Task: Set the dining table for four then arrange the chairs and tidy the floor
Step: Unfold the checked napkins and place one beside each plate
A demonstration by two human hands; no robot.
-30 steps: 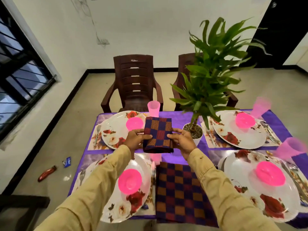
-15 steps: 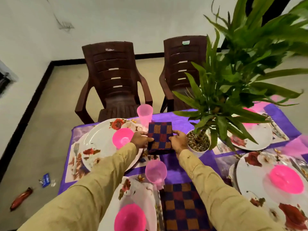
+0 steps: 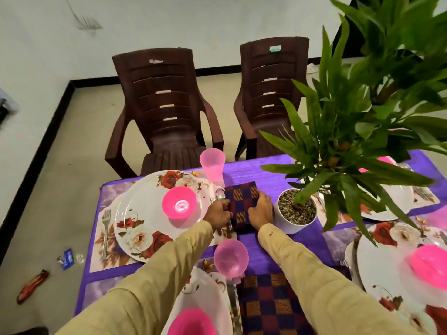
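Bottom of frame: near floral plate (image 3: 205, 286) with pink bowl (image 3: 192, 321), second checked napkin (image 3: 268, 303) beside it, pink cup (image 3: 231, 258) just beyond; lower right plate (image 3: 377, 269) also set.

Mid frame: left hand (image 3: 217, 213) pinches the left edge of the folded checked napkin (image 3: 243, 201); right hand (image 3: 262, 211) has fingers curled over its right edge. The napkin lies on the purple tablecloth (image 3: 266, 170), between the spoon (image 3: 219, 195) and the plant pot (image 3: 296, 213). The far left plate (image 3: 142, 209), fork (image 3: 105, 228) and pink tumbler (image 3: 212, 165) are in place; the far right setting is hidden by leaves.

Likely left: releasing this napkin; the two brown chairs (image 3: 164, 105) stand back from the table; blue wrapper (image 3: 66, 255) and red wrapper (image 3: 32, 285) lie on the floor, lower left.

Versus a second ago: the napkin was held up nearer the person, now down at the far place; the view leans further forward.
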